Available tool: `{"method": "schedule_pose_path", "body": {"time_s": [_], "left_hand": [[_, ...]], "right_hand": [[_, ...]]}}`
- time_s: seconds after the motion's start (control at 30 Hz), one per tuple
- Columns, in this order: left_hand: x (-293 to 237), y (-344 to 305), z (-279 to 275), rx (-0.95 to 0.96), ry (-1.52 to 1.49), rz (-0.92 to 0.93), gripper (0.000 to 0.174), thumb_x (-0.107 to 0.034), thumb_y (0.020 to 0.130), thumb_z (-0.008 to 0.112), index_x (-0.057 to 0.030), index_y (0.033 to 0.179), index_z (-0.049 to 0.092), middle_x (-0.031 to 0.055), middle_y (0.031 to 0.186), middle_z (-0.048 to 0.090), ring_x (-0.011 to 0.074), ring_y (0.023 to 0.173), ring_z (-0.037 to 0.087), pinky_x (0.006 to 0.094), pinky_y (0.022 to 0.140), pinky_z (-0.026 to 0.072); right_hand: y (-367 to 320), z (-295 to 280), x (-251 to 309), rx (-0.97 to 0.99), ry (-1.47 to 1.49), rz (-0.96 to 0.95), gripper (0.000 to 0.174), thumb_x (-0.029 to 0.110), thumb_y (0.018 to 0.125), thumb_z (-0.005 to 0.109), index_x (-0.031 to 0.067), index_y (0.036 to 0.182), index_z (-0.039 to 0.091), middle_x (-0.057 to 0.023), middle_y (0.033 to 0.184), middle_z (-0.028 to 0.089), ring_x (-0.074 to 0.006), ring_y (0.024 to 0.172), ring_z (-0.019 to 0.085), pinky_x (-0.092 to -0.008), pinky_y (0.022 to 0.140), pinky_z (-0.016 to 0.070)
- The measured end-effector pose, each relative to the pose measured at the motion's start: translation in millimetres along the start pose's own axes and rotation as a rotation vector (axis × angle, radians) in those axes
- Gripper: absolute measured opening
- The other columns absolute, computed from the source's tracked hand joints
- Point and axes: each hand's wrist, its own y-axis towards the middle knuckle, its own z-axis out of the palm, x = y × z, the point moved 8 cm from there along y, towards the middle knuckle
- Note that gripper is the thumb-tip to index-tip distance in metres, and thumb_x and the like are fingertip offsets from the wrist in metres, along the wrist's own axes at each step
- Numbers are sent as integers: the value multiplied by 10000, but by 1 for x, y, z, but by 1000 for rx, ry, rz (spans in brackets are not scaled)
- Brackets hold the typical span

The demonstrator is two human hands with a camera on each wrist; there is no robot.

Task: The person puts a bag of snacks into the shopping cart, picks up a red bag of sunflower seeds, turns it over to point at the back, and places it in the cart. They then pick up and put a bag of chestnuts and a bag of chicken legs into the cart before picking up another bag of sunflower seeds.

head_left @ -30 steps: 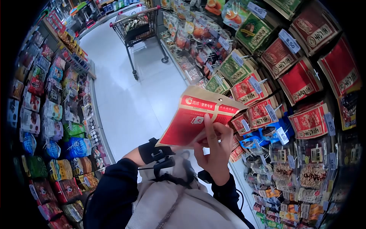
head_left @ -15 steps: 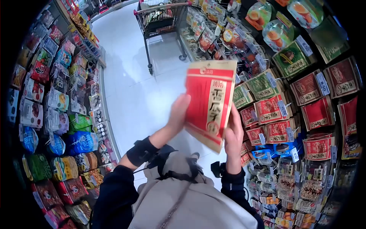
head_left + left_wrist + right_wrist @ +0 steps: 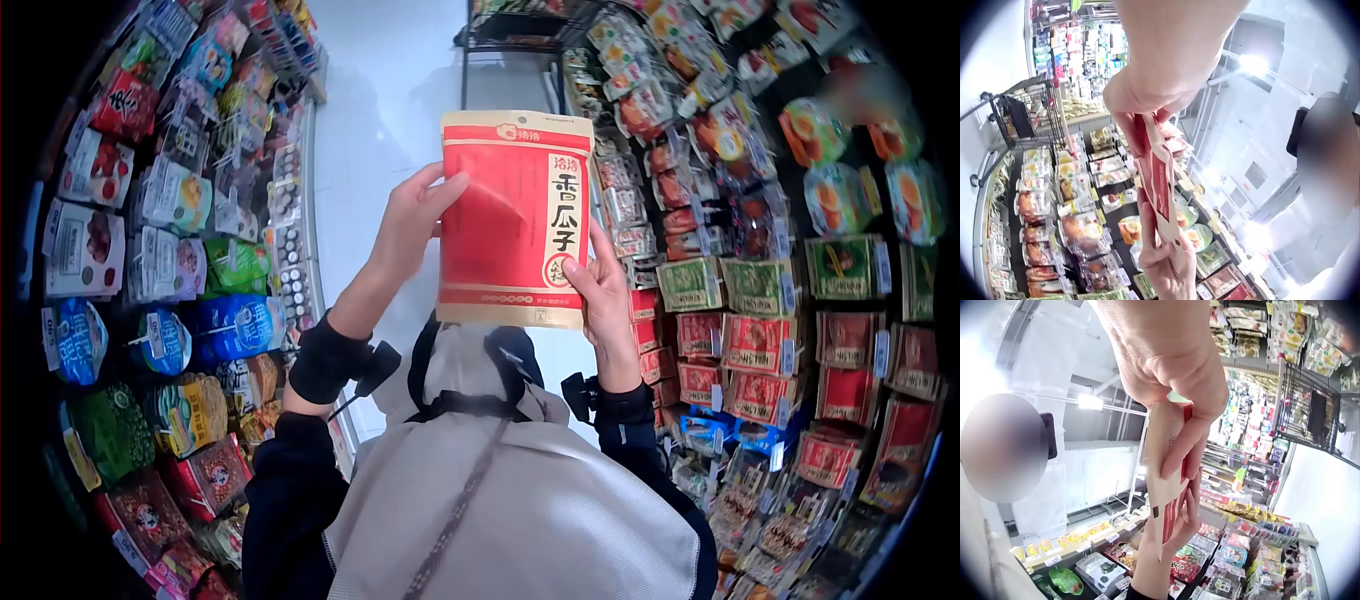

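Observation:
Both hands hold a red and tan paper bag of sunflower seeds (image 3: 500,225) upright in front of the body in the head view. Its broad face, with black lettering down the right side, is turned to the head camera. My left hand (image 3: 405,225) pinches the upper left edge, thumb on the front and fingers behind. Lower down, my right hand (image 3: 605,300) grips the right edge with its thumb on the face. The left wrist view shows the bag edge-on (image 3: 1161,181) between both hands. Fingers (image 3: 1185,447) of the right hand lie along the back in the right wrist view.
Racks of hanging snack packets (image 3: 185,270) line the left of the aisle. On the right hang similar red seed bags (image 3: 755,345) and green ones (image 3: 760,285), with price tags. A shopping cart (image 3: 1029,115) stands ahead on the pale floor (image 3: 385,80).
My left hand, hidden behind the bag at first, has come to its left edge. The bag has turned from its tilted back to its lettered front and is now upright and steady.

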Motion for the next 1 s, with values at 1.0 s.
{"method": "schedule_pose_path", "body": {"time_s": [1.0], "left_hand": [[-143, 338, -291, -499, 181, 328, 254, -151, 888, 449, -1, 1093, 471, 2, 896, 550, 24, 726, 479, 156, 613, 369]], "right_hand": [[505, 139, -51, 400, -172, 208, 428, 92, 802, 571, 19, 1181, 385, -77, 1025, 550, -114, 926, 518, -249, 810, 411]]}}
